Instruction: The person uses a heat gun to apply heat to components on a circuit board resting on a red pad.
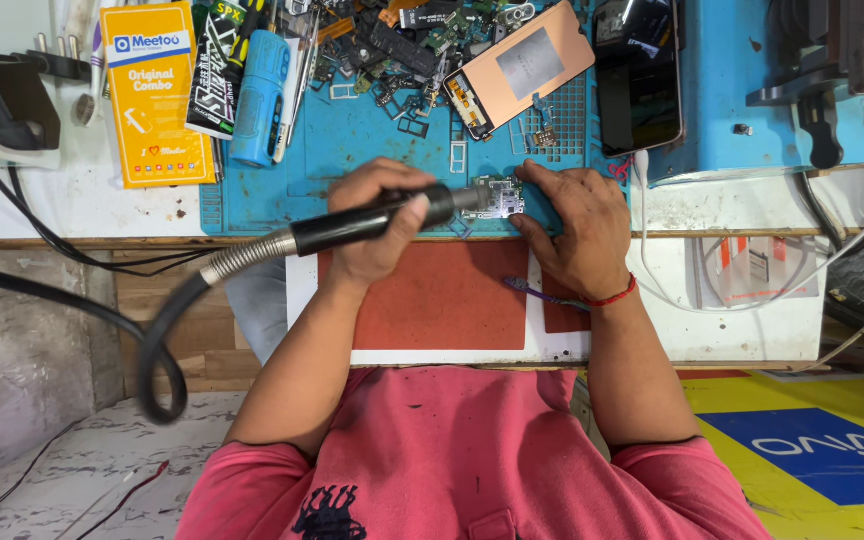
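Observation:
My left hand (pixel 377 225) grips a black hot-air wand (pixel 372 222) whose metal nozzle points right at a small green circuit board (pixel 500 196). A ribbed metal hose and a black cable (pixel 157 340) loop down from the wand to the left. My right hand (pixel 574 222) rests flat on the blue work mat (pixel 362 140), its fingers pressing the board's right edge. A red thread circles that wrist. A purple-handled tool (pixel 537 293) lies under the right hand on a red pad (pixel 442 295).
Several loose phone parts are piled at the back of the mat, beside a copper-backed phone screen (pixel 517 65) and a dark phone (pixel 637 75). An orange package (pixel 155 95) and a blue cylinder (pixel 260 95) lie at left. White cables hang at right.

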